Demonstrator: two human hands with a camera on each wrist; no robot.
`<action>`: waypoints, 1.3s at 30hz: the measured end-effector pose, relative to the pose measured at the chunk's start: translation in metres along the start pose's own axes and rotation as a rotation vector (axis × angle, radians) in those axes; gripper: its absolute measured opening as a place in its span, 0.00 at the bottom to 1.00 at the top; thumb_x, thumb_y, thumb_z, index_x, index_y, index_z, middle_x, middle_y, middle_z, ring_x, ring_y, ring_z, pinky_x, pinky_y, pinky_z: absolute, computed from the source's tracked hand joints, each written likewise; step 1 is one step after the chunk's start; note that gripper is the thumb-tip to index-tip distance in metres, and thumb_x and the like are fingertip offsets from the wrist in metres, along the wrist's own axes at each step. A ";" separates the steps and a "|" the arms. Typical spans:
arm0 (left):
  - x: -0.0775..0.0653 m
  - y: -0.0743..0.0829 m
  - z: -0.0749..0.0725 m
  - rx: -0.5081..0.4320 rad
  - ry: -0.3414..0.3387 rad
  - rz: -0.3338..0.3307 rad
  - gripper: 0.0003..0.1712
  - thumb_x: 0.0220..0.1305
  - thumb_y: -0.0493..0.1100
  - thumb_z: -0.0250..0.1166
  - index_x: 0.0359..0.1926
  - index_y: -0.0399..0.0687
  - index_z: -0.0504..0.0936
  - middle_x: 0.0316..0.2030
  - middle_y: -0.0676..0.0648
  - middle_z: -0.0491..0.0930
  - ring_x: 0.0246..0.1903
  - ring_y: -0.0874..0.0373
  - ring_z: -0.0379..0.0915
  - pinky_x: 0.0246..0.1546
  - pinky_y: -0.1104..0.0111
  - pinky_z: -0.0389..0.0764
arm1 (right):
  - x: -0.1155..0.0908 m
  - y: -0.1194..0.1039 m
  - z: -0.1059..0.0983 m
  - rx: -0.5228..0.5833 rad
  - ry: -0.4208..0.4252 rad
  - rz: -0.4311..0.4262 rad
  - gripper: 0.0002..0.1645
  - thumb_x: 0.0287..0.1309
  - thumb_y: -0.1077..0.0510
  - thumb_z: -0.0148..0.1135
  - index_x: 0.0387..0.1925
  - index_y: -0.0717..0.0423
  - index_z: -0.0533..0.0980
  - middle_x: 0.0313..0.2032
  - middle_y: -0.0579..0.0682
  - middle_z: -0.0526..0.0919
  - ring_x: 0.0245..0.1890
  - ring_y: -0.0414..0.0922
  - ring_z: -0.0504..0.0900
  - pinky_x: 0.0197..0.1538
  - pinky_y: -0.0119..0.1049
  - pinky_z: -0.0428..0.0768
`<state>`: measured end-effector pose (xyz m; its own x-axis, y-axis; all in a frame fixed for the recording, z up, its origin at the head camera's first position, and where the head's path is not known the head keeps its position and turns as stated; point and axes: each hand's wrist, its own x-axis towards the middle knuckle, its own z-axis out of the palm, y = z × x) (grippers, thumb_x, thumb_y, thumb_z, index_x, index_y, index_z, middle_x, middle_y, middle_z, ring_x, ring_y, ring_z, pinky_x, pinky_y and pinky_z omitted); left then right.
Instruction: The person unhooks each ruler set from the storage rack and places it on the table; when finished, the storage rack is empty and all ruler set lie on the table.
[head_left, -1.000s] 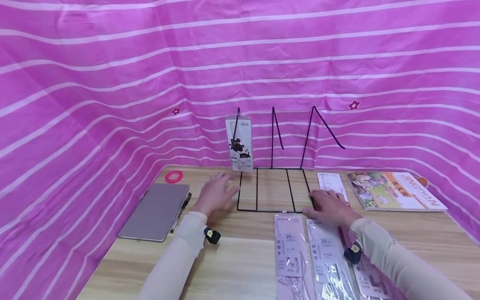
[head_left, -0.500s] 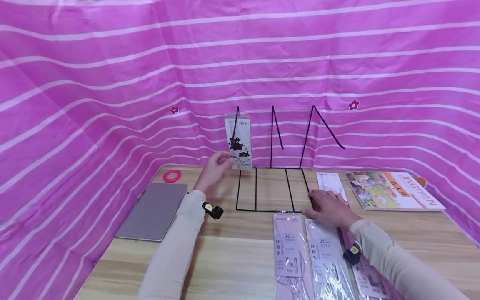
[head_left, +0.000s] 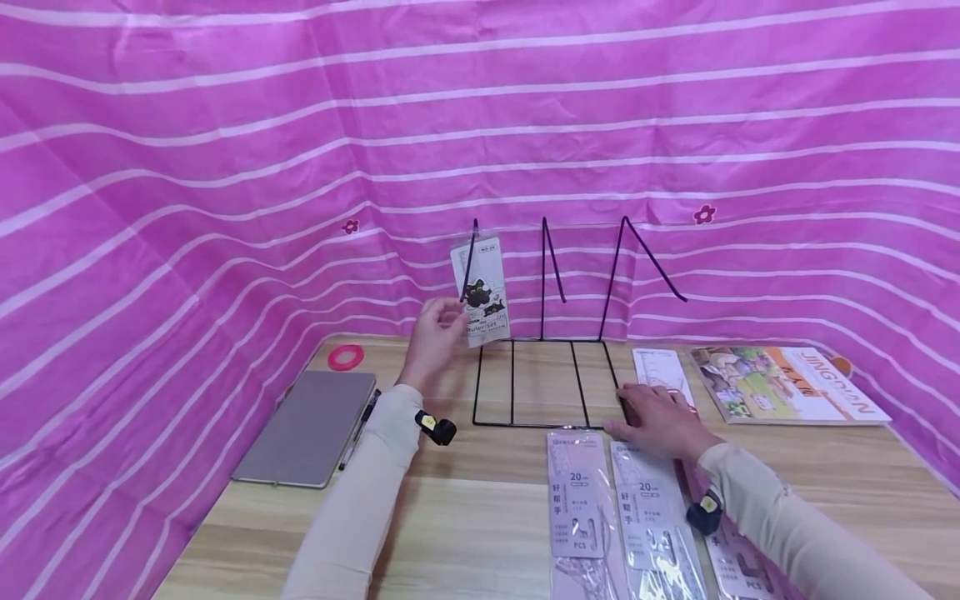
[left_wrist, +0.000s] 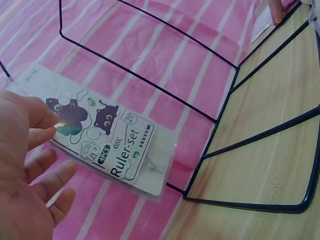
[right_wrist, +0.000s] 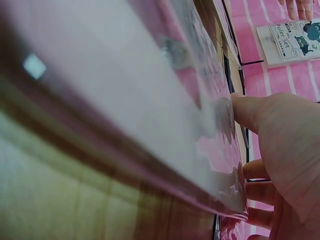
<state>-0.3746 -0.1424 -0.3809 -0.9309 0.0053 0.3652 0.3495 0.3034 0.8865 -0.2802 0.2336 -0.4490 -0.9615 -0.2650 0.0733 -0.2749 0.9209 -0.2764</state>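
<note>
A packaged ruler set [head_left: 489, 315] with black cat drawings hangs tilted on the left arm of a black wire display rack [head_left: 531, 426]. My left hand [head_left: 433, 337] is at the pack's left edge, by the arm's lower tip. In the left wrist view its thumb and index tips [left_wrist: 42, 135] lie close together over the pack, the other fingers loose; I cannot tell whether they pinch it. At the rack's front right corner rests my right hand [head_left: 660, 418], palm down, fingers on the base wire. Clear ruler packs [head_left: 577, 500] lie beneath and beside that hand.
Left on the table [head_left: 442, 500] lie a grey notebook [head_left: 307, 429], a pen [head_left: 360, 429] and a pink ring [head_left: 346, 357]. On the right are another white pack [head_left: 663, 367] and a picture book [head_left: 787, 383]. A striped pink cloth [head_left: 487, 125] rises behind.
My left hand has risen from the table beside the rack to the hanging ruler set. The pack has tilted, its lower end swinging right. My right hand has stayed put.
</note>
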 end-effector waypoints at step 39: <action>-0.039 0.018 -0.011 0.041 -0.098 0.148 0.34 0.71 0.31 0.61 0.72 0.64 0.75 0.34 0.50 0.66 0.35 0.56 0.68 0.34 0.72 0.76 | 0.000 0.001 0.001 0.003 -0.018 0.024 0.50 0.66 0.29 0.63 0.74 0.60 0.69 0.75 0.66 0.69 0.75 0.70 0.63 0.74 0.73 0.57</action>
<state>-0.3308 -0.1481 -0.3765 -0.8764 0.1452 0.4592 0.4805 0.3309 0.8122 -0.2801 0.2342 -0.4501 -0.9676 -0.2476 0.0489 -0.2513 0.9262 -0.2810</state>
